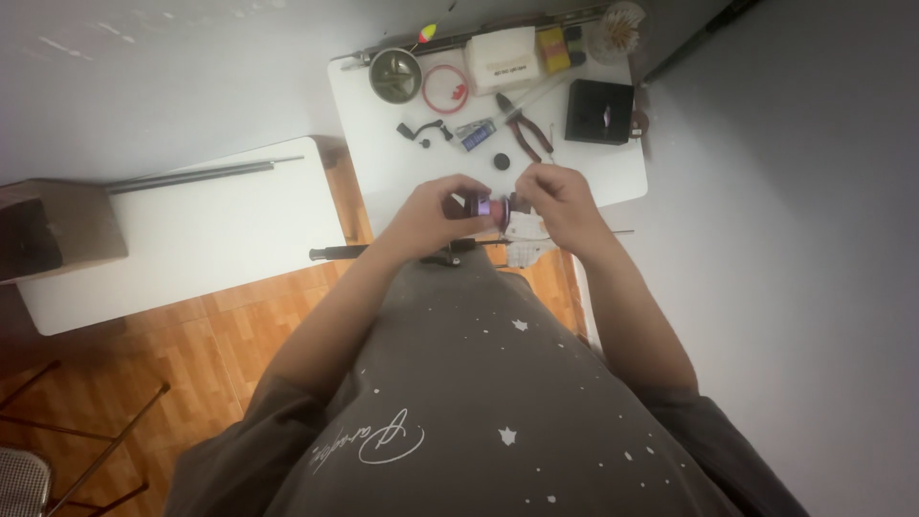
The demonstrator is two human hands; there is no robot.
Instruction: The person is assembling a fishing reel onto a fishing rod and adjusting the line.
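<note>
Both my hands meet in front of my chest over the near edge of a small white table (pixel 383 144). My left hand (pixel 436 213) grips a small dark and purple reel-like part (pixel 486 207). My right hand (pixel 560 203) pinches the other end of the same part. Under the hands lies a white cloth or glove (pixel 526 239) and a thin dark rod (pixel 335 253) that runs left across my lap. What the fingers cover of the part is hidden.
On the table lie red-handled pliers (pixel 526 129), a black box (pixel 599 111), a white box (pixel 503 59), a round metal bowl (pixel 394 75), a red ring (pixel 443 88), a black cap (pixel 500 161). A second white table (pixel 201 239) with a dark rod stands left, above wooden floor.
</note>
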